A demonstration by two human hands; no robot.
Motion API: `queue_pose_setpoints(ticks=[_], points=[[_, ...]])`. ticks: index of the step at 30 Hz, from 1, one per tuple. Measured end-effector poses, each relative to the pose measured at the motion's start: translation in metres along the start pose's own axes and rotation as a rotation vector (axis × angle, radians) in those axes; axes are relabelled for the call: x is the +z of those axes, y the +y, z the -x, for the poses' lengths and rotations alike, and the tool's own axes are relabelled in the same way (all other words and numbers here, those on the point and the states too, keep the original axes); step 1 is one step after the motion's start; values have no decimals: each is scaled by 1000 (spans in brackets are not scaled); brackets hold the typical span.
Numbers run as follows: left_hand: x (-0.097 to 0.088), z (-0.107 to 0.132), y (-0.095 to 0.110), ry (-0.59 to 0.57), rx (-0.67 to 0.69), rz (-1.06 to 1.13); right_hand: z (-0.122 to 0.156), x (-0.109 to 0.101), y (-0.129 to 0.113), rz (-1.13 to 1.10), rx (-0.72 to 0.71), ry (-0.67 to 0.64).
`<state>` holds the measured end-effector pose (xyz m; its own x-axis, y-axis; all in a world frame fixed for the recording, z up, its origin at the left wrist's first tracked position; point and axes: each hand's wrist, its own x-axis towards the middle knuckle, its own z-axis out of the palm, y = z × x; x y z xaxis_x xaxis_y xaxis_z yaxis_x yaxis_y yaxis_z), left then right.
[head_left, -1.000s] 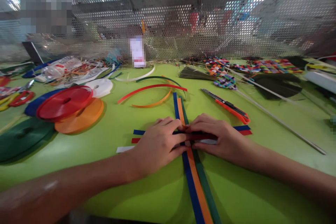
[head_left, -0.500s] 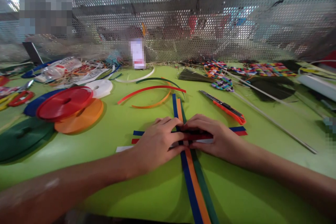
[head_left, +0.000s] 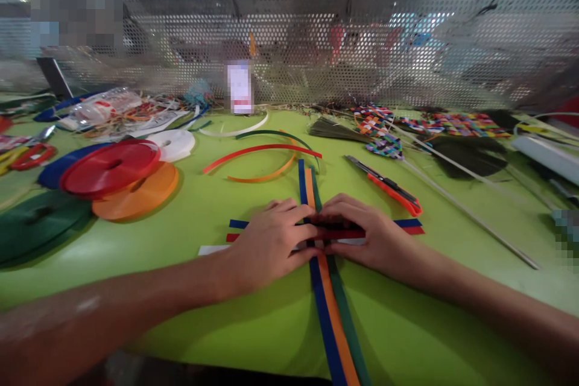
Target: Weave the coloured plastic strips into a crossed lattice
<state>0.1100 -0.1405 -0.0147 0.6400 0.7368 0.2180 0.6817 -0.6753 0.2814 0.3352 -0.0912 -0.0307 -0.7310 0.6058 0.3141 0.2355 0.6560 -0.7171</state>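
Blue (head_left: pixel 323 313), orange (head_left: pixel 335 319) and green (head_left: pixel 350 319) flat strips run lengthwise toward me. Blue (head_left: pixel 407 223), red (head_left: pixel 233 237) and white (head_left: pixel 211 249) strips cross them from side to side, making a small woven strip cross. My left hand (head_left: pixel 271 241) is closed on the crossing from the left, its fingertips pinching the strips. From the right, my right hand (head_left: pixel 366 226) pinches the same crossing. The fingertips of both hands nearly touch, and most of the weave under them is hidden.
An orange utility knife (head_left: pixel 393 193) lies beyond my right hand. Red (head_left: pixel 111 169), orange (head_left: pixel 136 199) and green (head_left: pixel 40 226) strip rolls lie left. Loose curved strips (head_left: pixel 262 152) rest ahead. A thin rod (head_left: pixel 474 214) slants at right. Behind stands a perforated metal screen (head_left: pixel 289 24).
Both hands keep their hold on the crossing strips and have barely moved. The view has shifted slightly.
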Motion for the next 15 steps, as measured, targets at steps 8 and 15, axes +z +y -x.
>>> queue_pose_setpoints(ticks=[8, 15], points=[[1, 0, 0, 12, 19, -6, -1, 0, -1, 28, 25, 21], [3, 1, -3, 11, 15, 19, -15, -24, -8, 37, 92, -11]])
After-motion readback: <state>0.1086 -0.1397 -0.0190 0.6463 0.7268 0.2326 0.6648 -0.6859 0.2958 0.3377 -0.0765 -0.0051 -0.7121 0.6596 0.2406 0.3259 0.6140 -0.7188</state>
